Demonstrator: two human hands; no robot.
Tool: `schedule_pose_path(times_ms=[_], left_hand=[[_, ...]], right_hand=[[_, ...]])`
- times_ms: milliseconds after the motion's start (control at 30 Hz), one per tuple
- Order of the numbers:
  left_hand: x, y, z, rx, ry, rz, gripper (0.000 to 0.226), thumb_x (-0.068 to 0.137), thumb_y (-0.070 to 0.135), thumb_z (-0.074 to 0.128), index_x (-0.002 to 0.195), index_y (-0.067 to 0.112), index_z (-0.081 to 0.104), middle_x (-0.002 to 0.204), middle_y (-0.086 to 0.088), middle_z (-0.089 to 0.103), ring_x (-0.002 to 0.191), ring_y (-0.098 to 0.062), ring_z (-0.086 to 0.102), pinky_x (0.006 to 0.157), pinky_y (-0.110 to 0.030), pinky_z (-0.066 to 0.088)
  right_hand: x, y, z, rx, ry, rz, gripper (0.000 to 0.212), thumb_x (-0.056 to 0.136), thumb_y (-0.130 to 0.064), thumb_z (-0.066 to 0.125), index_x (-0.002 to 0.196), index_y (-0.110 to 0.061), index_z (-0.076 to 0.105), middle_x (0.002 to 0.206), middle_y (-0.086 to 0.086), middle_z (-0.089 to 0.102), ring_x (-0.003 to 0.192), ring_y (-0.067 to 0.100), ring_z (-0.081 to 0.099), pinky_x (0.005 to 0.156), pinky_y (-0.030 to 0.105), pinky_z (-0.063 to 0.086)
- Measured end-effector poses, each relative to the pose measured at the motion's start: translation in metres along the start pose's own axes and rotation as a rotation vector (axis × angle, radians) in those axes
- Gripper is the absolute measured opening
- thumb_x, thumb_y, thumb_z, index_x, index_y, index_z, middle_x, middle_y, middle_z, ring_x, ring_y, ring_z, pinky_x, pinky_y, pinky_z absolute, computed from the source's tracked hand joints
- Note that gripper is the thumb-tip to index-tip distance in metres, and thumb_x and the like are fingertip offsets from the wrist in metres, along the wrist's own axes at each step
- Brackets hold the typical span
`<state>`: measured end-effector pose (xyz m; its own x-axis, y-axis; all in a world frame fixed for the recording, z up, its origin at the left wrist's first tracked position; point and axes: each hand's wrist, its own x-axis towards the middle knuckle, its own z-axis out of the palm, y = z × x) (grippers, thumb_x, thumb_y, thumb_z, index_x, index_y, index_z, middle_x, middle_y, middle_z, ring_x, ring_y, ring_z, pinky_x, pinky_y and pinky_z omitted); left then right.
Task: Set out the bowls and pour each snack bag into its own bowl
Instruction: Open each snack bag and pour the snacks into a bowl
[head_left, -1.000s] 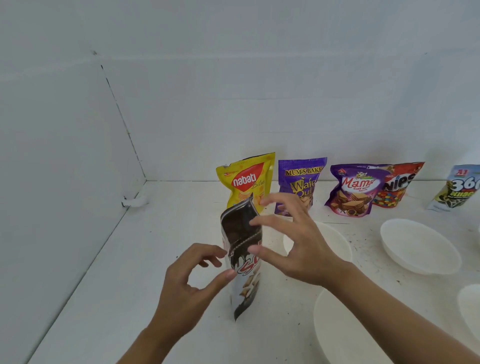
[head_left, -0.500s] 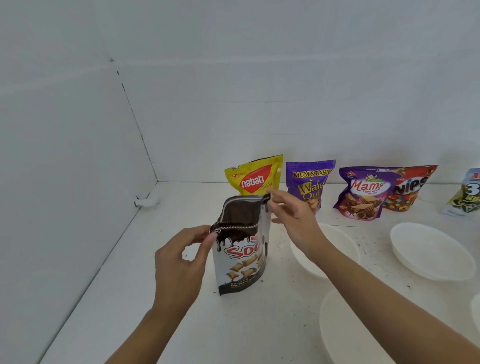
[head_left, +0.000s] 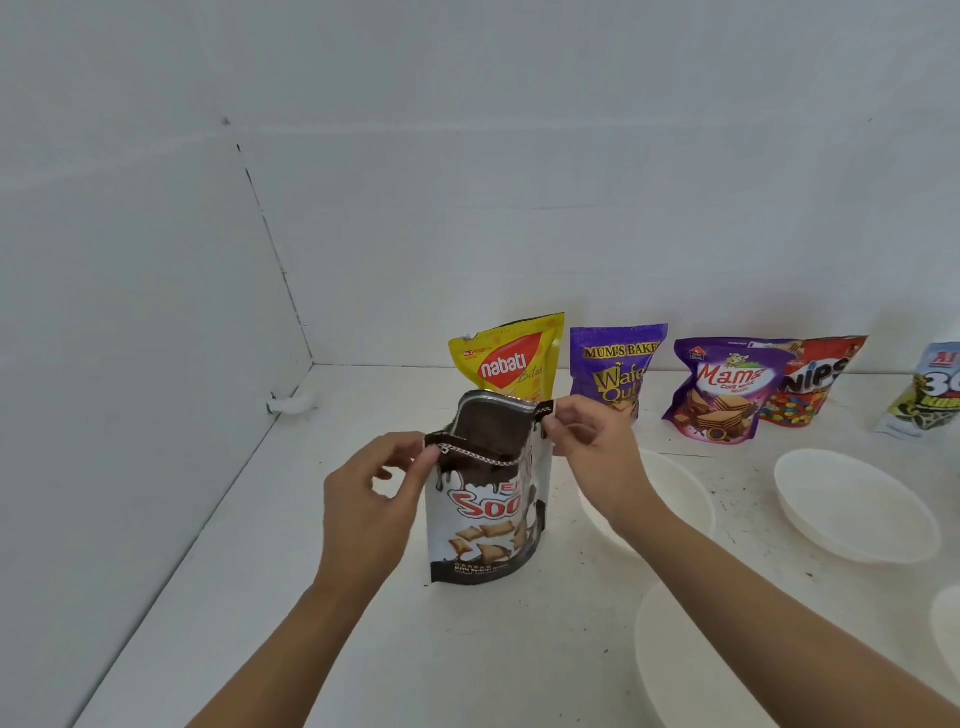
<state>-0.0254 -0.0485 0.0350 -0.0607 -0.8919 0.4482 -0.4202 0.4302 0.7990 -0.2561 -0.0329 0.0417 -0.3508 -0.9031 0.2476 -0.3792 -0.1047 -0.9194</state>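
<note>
A white and brown snack pouch (head_left: 485, 519) stands upright on the white table (head_left: 270, 597), its top spread wide. My left hand (head_left: 371, 499) pinches the near left corner of the mouth. My right hand (head_left: 587, 441) pinches the far right corner. Just right of the pouch sits a white bowl (head_left: 675, 499), partly hidden by my right forearm. Another white bowl (head_left: 852, 504) lies further right, a third (head_left: 691, 660) is near the bottom edge under my arm, and a sliver of one more bowl (head_left: 948, 623) shows at the right border.
Along the back wall stand a yellow Nabati bag (head_left: 511, 358), a purple wafer bag (head_left: 613, 369), a purple Mamee bag (head_left: 719, 389), a red Nips bag (head_left: 810, 384) and a pale bag (head_left: 930, 389) cut by the frame. White walls close the left and back sides.
The pouch turned from edge-on to face me and now stands on the table. Both hands moved from its sides to the top corners and pulled the mouth wide.
</note>
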Motion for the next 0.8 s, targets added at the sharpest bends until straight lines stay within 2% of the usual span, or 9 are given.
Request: schedule_pose_path(times_ms=[67,133,233,300,400,467,600,667,800], left_hand=[[-0.006,-0.012,-0.003,-0.021,-0.065,-0.055,0.008,0.086,0.036,0.07,0.093,0.037,0.068,0.09,0.022,0.07,0.094,0.009,0.059,0.066,-0.016,0.047],[-0.017,-0.029,-0.002,-0.025,-0.12,-0.111,0.015,0.081,0.043,0.07,0.095,0.036,0.07,0.091,0.021,0.072,0.094,0.007,0.061,0.067,-0.017,0.048],[-0.035,-0.055,0.004,-0.025,-0.145,-0.19,0.024,0.079,0.045,0.074,0.096,0.029,0.076,0.089,0.02,0.075,0.088,0.0,0.067,0.072,-0.021,0.053],[-0.045,-0.069,0.009,-0.019,-0.166,-0.243,0.022,0.079,0.044,0.075,0.095,0.029,0.077,0.087,0.021,0.076,0.085,-0.002,0.069,0.072,-0.023,0.055],[-0.056,-0.082,0.02,0.042,-0.237,-0.274,0.006,0.084,0.037,0.077,0.089,0.035,0.076,0.084,0.03,0.072,0.082,0.0,0.068,0.067,-0.02,0.051],[-0.06,-0.087,0.025,0.074,-0.27,-0.276,0.008,0.089,0.03,0.075,0.086,0.037,0.074,0.083,0.035,0.07,0.083,0.004,0.067,0.065,-0.015,0.049],[-0.058,-0.095,0.03,0.07,-0.27,-0.293,0.009,0.09,0.026,0.074,0.084,0.032,0.075,0.079,0.025,0.073,0.081,0.004,0.068,0.065,-0.014,0.049],[-0.057,-0.095,0.029,0.058,-0.263,-0.295,0.008,0.089,0.025,0.075,0.083,0.031,0.076,0.079,0.023,0.074,0.08,0.003,0.068,0.067,-0.017,0.051],[-0.049,-0.097,0.024,0.029,-0.278,-0.285,0.01,0.089,0.025,0.075,0.083,0.033,0.075,0.083,0.029,0.072,0.084,0.002,0.069,0.071,-0.016,0.05]], right_hand=[[-0.001,-0.003,-0.003,0.003,0.004,0.028,0.021,0.098,-0.013,0.061,0.108,-0.031,0.061,0.099,-0.009,0.069,0.097,0.012,0.066,0.089,0.043,0.059],[-0.006,-0.008,-0.002,0.006,-0.013,-0.008,0.027,0.098,-0.012,0.06,0.115,-0.032,0.058,0.108,-0.011,0.066,0.104,0.007,0.063,0.094,0.038,0.057],[-0.016,-0.02,0.002,-0.064,-0.004,-0.171,0.03,0.097,-0.015,0.06,0.124,-0.028,0.056,0.124,-0.014,0.059,0.12,0.001,0.052,0.101,0.029,0.049],[-0.022,-0.033,0.005,-0.169,-0.012,-0.326,0.026,0.096,-0.025,0.06,0.122,-0.025,0.058,0.125,-0.011,0.056,0.122,0.003,0.047,0.101,0.025,0.043],[-0.028,-0.055,0.015,-0.446,-0.037,-0.578,0.024,0.092,-0.035,0.06,0.113,-0.023,0.064,0.117,-0.006,0.057,0.117,0.012,0.046,0.1,0.033,0.037],[-0.026,-0.066,0.023,-0.654,-0.026,-0.724,0.026,0.09,-0.04,0.061,0.111,-0.024,0.066,0.113,-0.003,0.058,0.112,0.018,0.049,0.097,0.041,0.036],[-0.017,-0.081,0.034,-0.825,-0.268,-0.739,0.037,0.093,-0.04,0.062,0.128,-0.029,0.057,0.124,0.001,0.053,0.102,0.019,0.06,0.086,0.043,0.042],[-0.013,-0.081,0.04,-0.918,-0.311,-0.767,0.033,0.095,-0.034,0.061,0.128,-0.028,0.057,0.127,0.003,0.054,0.1,0.023,0.064,0.082,0.043,0.041],[-0.003,-0.078,0.046,-0.961,-0.354,-0.787,0.023,0.096,-0.015,0.061,0.116,-0.024,0.055,0.105,0.0,0.061,0.084,0.023,0.064,0.076,0.038,0.042]])
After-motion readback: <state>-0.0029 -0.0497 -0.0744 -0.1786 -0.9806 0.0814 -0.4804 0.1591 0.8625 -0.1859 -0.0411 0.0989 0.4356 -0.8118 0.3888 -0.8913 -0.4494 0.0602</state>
